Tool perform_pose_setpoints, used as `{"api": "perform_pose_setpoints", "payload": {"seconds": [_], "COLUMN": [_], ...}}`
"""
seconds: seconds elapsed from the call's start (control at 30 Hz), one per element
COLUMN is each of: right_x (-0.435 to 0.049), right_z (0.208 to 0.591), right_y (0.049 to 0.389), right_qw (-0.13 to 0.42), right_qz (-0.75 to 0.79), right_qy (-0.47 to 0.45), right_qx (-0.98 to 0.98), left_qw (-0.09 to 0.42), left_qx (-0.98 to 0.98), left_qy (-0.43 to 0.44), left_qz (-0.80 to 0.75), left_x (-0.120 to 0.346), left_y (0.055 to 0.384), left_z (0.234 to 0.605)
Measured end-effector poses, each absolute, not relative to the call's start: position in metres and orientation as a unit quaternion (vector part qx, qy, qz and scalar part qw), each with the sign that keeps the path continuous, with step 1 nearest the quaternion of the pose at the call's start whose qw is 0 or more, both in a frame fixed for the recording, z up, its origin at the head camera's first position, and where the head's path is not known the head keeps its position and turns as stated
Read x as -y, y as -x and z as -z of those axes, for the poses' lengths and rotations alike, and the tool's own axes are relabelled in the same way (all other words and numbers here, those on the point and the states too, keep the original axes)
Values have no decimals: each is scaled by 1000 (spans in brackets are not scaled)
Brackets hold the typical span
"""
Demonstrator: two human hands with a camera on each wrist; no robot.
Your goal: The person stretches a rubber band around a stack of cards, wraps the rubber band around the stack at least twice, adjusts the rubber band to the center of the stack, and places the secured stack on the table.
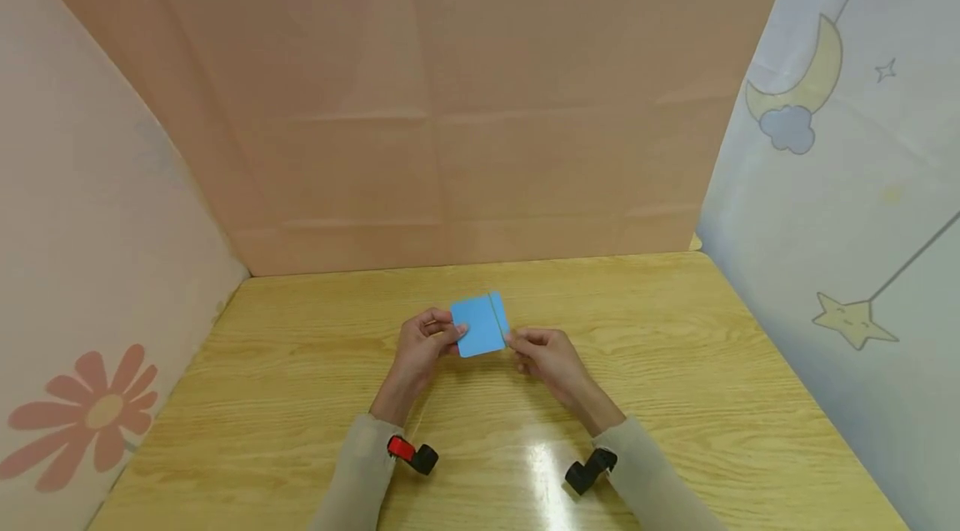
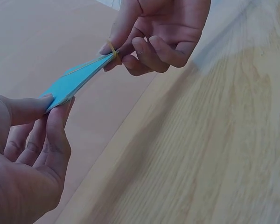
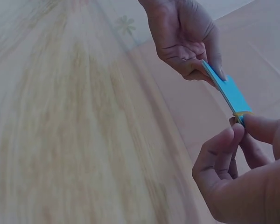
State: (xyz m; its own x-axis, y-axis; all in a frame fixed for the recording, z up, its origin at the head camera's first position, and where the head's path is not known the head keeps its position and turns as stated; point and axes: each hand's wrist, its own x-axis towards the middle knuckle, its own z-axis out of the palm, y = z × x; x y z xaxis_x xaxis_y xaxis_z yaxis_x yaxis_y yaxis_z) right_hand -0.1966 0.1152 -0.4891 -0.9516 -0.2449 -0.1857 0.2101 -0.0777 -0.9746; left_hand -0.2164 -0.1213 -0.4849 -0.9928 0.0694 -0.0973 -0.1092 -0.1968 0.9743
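A thin stack of blue square cards (image 1: 477, 326) is held up over the table, tilted, with its broad blue face toward the head view. My left hand (image 1: 422, 350) pinches its left side, thumb on the face and fingers behind. A yellowish rubber band (image 1: 497, 318) runs across the stack near its right edge. At the lower right corner my right hand (image 1: 551, 360) pinches the band between thumb and forefinger, right against the cards. In the left wrist view the band (image 2: 113, 50) loops round that end, by the right fingertips. The stack's layered edge (image 3: 222, 93) shows in the right wrist view.
Beneath the hands lies a wood-grain table (image 1: 300, 398). A plain orange-pink sheet (image 1: 450, 97) hangs behind it, with printed sheets on the left (image 1: 97, 222) and right (image 1: 862, 206). Each wrist wears a strapped camera over a light sleeve.
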Motion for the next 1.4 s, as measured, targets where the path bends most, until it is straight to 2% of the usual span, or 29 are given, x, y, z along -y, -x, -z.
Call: {"api": "perform_pose_setpoints", "payload": {"seconds": [0.37,1.03,1.4], "right_x": [-118,-122,-134], "right_z": [489,484,475], "right_y": [194,205,215], "right_qw": [142,98,91], "right_qz": [727,727,720], "right_qy": [-19,-61,-25], "right_qx": [-671,-677,-688], "left_qw": [68,135,177], "left_qx": [-630,-644,-618], "left_qy": [9,-15,-33], "left_qz": [-774,-753,-765], "left_x": [120,117,114], "left_y": [216,211,207], "left_z": [487,492,489]}}
